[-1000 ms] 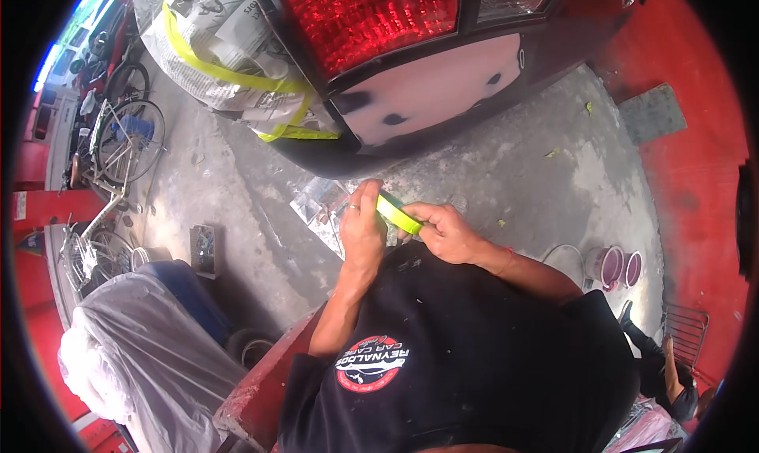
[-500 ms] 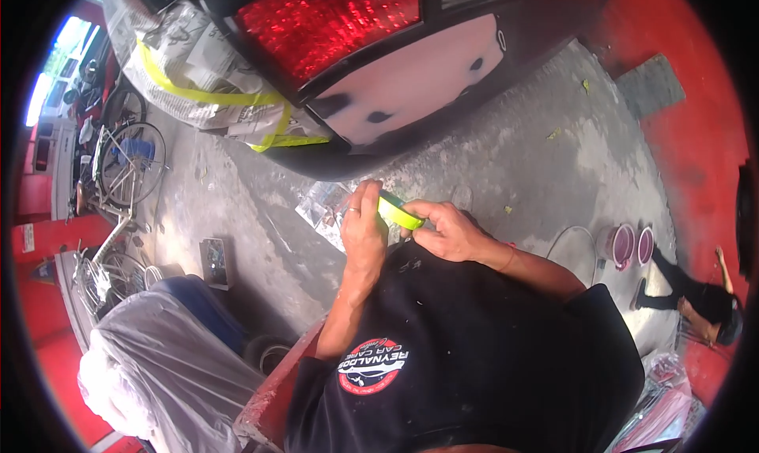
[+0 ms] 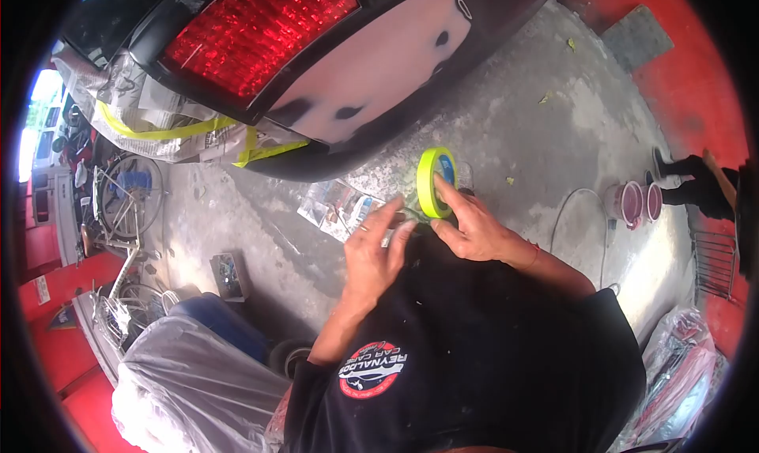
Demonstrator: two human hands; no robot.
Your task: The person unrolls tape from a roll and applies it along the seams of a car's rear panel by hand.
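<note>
A roll of bright yellow-green masking tape (image 3: pixel 428 186) stands upright in front of my chest. My right hand (image 3: pixel 478 230) grips it, with a finger through its ring and the thumb near the lower rim. Left of the roll, my left hand (image 3: pixel 375 254) has thumb and fingertips pinched together. A short greenish strip runs from these fingertips to the roll's lower edge and looks like the tape's loose end. Beyond both hands is a car's rear corner, with a red tail light (image 3: pixel 265 38) and a pale, dark-spotted bumper patch (image 3: pixel 371 69).
Newspaper (image 3: pixel 162 121) edged with yellow-green tape covers the car's side. More printed paper (image 3: pixel 336 206) lies on the concrete floor (image 3: pixel 522 137). Bicycles (image 3: pixel 126 196) and a plastic-covered object (image 3: pixel 198 374) are at left. Pink buckets (image 3: pixel 630 204) and a person in dark clothes (image 3: pixel 700 186) are at right.
The tape roll has turned from lying edge-on to upright, moving up and right. My left hand has come off the roll's side and lowered, fingertips pinched. The view has shifted relative to the car.
</note>
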